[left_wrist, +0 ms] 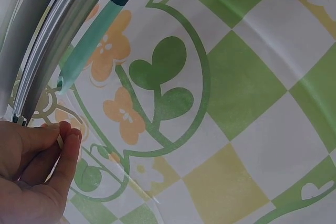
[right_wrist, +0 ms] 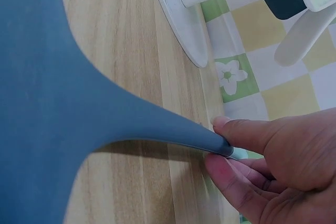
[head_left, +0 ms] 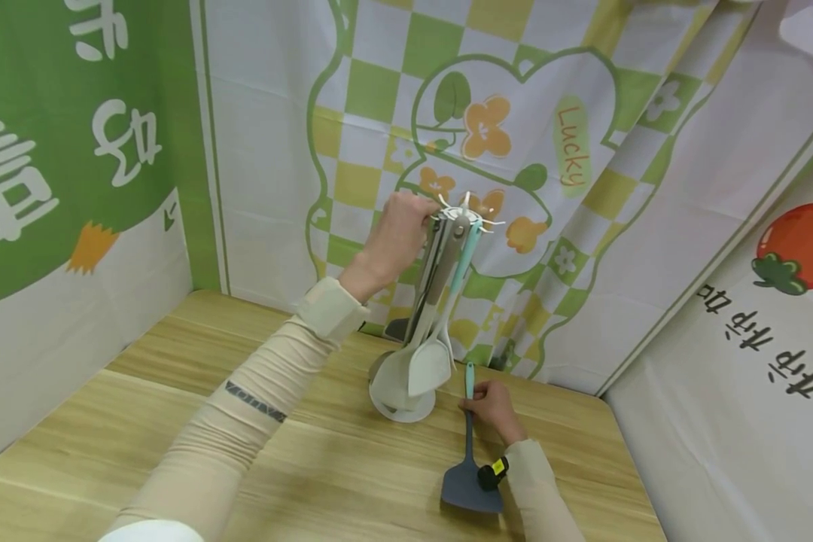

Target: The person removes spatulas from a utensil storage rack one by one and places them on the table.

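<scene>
My right hand (head_left: 493,412) pinches a blue-grey spatula (head_left: 462,485) where its dark neck meets the teal handle. In the right wrist view, the thumb and fingers close round the neck of the spatula (right_wrist: 121,111), whose wide blade points towards me. My left hand (head_left: 401,229) is at the top of a white utensil rack (head_left: 462,214); its thumb and fingertips pinch one of the hook arms in the left wrist view. From the rack hang several utensils, including a pale spoon (head_left: 430,366), a grey-handled one (head_left: 447,260) and one with a teal handle (head_left: 466,256).
The rack's round white base (head_left: 406,412) stands on a wooden table (head_left: 298,459) near its back edge. Behind it hangs a checked green and yellow cloth (head_left: 373,90). A white printed wall cloth (head_left: 738,421) borders the right side.
</scene>
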Tool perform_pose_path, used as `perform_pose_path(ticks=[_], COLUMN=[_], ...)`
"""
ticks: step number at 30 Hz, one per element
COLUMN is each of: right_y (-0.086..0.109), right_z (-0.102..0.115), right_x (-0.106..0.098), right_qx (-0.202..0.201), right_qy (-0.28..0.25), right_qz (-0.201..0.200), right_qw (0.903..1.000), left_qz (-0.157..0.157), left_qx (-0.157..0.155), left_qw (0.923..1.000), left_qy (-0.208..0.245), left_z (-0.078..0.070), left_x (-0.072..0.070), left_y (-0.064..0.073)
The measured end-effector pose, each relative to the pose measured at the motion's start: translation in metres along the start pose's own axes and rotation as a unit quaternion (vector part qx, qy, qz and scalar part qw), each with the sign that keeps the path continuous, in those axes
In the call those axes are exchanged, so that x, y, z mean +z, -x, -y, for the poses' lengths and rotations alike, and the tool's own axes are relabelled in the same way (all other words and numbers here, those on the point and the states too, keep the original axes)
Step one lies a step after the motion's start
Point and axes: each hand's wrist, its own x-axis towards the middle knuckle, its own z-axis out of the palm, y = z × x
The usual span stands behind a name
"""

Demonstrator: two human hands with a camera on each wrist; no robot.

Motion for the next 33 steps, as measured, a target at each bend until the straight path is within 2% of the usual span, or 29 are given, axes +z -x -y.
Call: perform_pose_path(ticks=[10, 19, 22, 27, 30, 33], right_y=[0.001, 0.000, -0.001, 0.000, 0.002, 0.002], right_z=[0.001, 0.000, 0.000, 0.000, 0.001, 0.001], right_x=[-0.001, -0.002, -0.003, -0.002, -0.001, -0.002], right_qx=[-0.009, -0.009, -0.008, -0.001, -0.005, -0.008], right_qy=[0.023, 0.026, 0.021, 0.012, 0.013, 0.011], right_qz=[-0.002, 0.002, 0.003, 0.006, 0.006, 0.003], right_qw=[0.9997, 0.9996, 0.9997, 0.9999, 0.9999, 0.9999], left_qz=[0.005, -0.006, 0.010, 0.059, 0.093, 0.111], left_qx=[-0.005, 0.023, 0.026, 0.012, 0.001, -0.022], left_qw=[0.9999, 0.9993, 0.9986, 0.9942, 0.9866, 0.9793], left_qy=[0.007, 0.029, 0.045, 0.090, 0.134, 0.168], left_z=[0.002, 0.005, 0.010, 0.021, 0.026, 0.031], left_x=[0.000, 0.000, 0.000, -0.002, -0.006, -0.008], left_y=[0.000, -0.001, -0.002, -0.003, -0.004, -0.005])
